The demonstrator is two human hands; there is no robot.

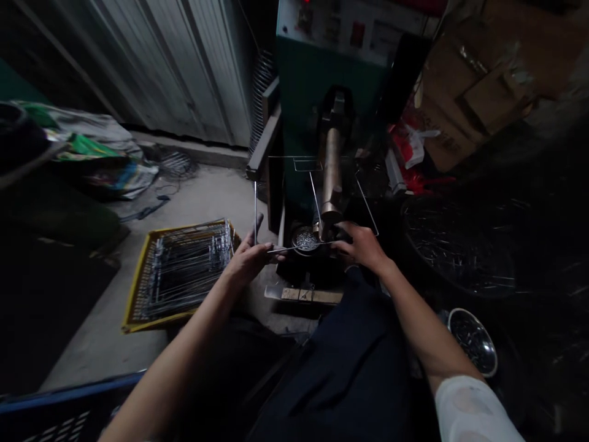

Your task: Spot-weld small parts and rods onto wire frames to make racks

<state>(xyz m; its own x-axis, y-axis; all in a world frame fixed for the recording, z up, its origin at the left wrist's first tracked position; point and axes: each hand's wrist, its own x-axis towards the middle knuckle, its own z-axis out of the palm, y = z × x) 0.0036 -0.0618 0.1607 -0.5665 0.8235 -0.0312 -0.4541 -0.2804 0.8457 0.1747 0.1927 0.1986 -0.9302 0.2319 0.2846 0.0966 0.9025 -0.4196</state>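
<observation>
A thin metal wire frame (pixel 256 209) is stretched between my two hands in front of a machine with a copper-coloured arm. My left hand (pixel 251 256) grips its lower left corner, thumb up along the upright wire. My right hand (pixel 361 245) pinches the lower wire close to the machine's electrode tip (pixel 324 230); its fingertips are partly in shadow. Just behind the lower wire sits a small round cup (pixel 294 240) filled with tiny shiny metal pieces. The copper-coloured arm (pixel 332 162) comes down over the wire.
Left of my hands stands a yellow crate (pixel 133 301) stacked with wire frames. A dark tub (pixel 460 285) with loose wire pieces and a metal bowl (pixel 492 359) lie to the right. Cardboard boxes (pixel 460 135) lean behind. A blue-rimmed crate (pixel 69 391) is at lower left.
</observation>
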